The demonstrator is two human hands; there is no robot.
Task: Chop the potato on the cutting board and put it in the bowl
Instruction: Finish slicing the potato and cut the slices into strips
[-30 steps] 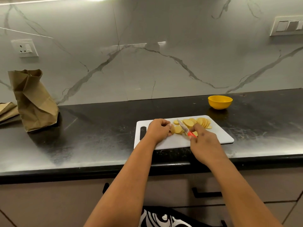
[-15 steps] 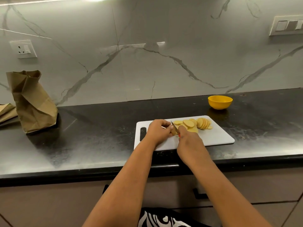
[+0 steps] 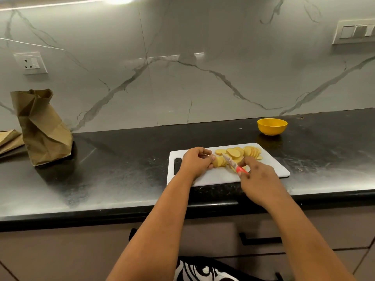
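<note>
- Since 0.5 s ago: right hand (image 3: 258, 179) w/ knife (image 3: 233, 164) drew back rightwards off potato (image 3: 219, 161).
- Left hand (image 3: 195, 162) pinches potato stub on cutting board (image 3: 272, 169); right clamped on knife handle.
- Step: slicing, nearly done. Bowl (image 3: 272, 126) on bench beyond board, holds no slices.
- Next: reset blade against stub, clear of fingertips.

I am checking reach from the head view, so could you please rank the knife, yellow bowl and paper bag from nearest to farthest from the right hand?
1. Knife: held in the right hand, over the board.
2. Yellow bowl: behind the board, at the right.
3. Paper bag: far left, by the wall.
</note>
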